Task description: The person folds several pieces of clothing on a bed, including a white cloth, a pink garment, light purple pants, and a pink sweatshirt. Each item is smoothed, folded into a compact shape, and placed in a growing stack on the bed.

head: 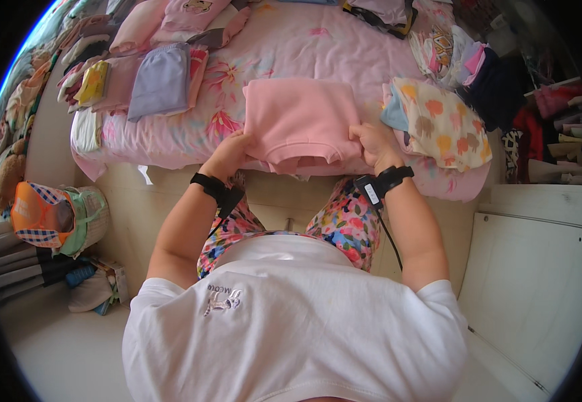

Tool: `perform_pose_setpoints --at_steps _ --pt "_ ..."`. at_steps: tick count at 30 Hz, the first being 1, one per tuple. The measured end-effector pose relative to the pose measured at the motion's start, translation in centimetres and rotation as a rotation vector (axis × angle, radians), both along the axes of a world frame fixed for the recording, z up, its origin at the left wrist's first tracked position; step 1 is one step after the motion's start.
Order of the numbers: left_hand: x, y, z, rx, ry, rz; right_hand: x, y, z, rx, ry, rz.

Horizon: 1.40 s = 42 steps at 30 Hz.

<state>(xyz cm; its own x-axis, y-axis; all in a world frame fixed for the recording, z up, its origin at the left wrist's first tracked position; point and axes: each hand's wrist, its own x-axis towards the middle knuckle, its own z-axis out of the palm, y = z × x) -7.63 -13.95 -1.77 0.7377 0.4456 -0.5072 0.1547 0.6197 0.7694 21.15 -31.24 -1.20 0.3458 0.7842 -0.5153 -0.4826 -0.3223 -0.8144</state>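
Note:
A folded pink sweatshirt [301, 115] lies at the near edge of the bed [291, 50], its ribbed neckline towards me. My left hand [235, 148] grips its near left corner, with the fingertips partly hidden by the cloth. At the near right corner my right hand [374, 143] pinches the fabric between thumb and fingers. Left of the sweatshirt lie folded lavender trousers [160, 78] on top of pink clothing. To its right is a folded cream garment [444, 120] with coloured animal-like shapes, over other folded clothes.
More clothes [200, 15] are piled on the far left of the bed, near a yellow packet [93, 83]. Dark and pink clothing [492, 85] lies at the right. An orange and green bag [59, 218] stands on the floor at left; a white cabinet [532, 266] is at right.

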Motion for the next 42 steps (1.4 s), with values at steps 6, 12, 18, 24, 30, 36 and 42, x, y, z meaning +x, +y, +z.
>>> perform_pose_setpoints --at_steps 6,12,18,24,30,36,42 --pt "0.9 -1.8 0.1 0.169 0.265 0.032 -1.0 0.2 -1.8 -0.017 -0.045 -0.152" --pt "4.1 3.0 0.2 0.5 0.324 0.204 -0.9 0.5 -2.9 0.048 -0.177 -0.014" --pt "8.6 9.6 -1.6 0.493 0.056 0.298 1.1 2.9 -2.7 0.417 -0.13 -0.049" --pt "10.0 11.2 -3.4 0.472 0.169 0.354 1.8 7.0 -3.7 0.143 -0.313 -0.118" --pt "10.0 12.8 -2.1 0.193 -0.39 0.202 4.5 11.3 -3.1 0.345 -0.226 -0.188" --pt "10.5 13.3 -5.7 0.642 0.002 0.266 6.9 13.2 -5.2 -0.117 -0.902 0.185" --pt "9.7 12.3 -5.8 1.255 0.266 0.28 6.8 12.7 -6.8 0.039 -0.85 0.08"
